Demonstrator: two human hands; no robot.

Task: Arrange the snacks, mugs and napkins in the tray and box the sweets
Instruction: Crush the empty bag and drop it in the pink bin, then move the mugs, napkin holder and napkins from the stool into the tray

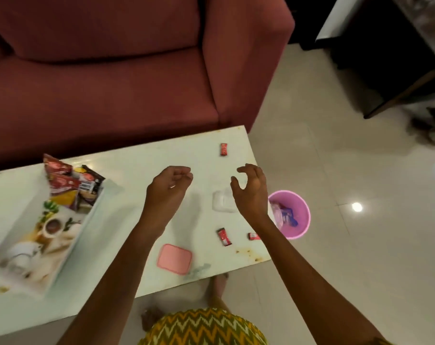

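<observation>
three red sweets (223, 149) (224, 236) (254, 236), one clear box (222, 201), one pink lid (174, 258) and one tray (90, 216) sit on one table (136, 170). the snack packets (69, 185) number at least three, overlapping too much for a sure count. there is one pink bin (304, 204) and one sofa (111, 83).
</observation>
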